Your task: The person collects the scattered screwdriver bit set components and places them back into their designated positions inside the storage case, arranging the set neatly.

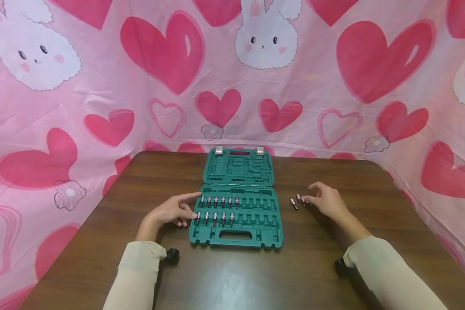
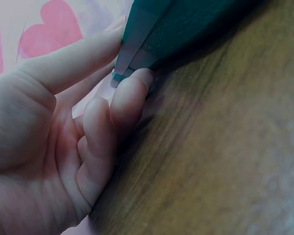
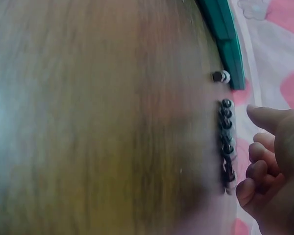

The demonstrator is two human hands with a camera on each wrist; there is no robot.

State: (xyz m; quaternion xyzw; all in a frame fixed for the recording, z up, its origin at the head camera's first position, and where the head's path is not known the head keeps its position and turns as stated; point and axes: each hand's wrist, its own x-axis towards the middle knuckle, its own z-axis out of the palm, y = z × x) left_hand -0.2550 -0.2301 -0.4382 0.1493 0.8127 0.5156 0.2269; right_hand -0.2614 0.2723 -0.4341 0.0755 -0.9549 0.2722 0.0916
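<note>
An unfolded green plastic case [image 1: 204, 235] is lying against the left hand [image 1: 168, 211], its thumb and forefinger resting spread; the right hand [image 1: 329, 200], fingers parted, is gripping nothing, loose silver metal sockets [image 1: 293, 203] lying beside its fingertips.

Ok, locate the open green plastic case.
In the head view, the green case lies on the brown wooden table, between the left hand and loose silver metal bits by the right hand.

A pink cloth [image 1: 314, 60] (printed with red hearts [image 1: 166, 51] and white rabbits [image 1: 266, 45]) hangs behind a brown table [image 1: 294, 275].
</note>
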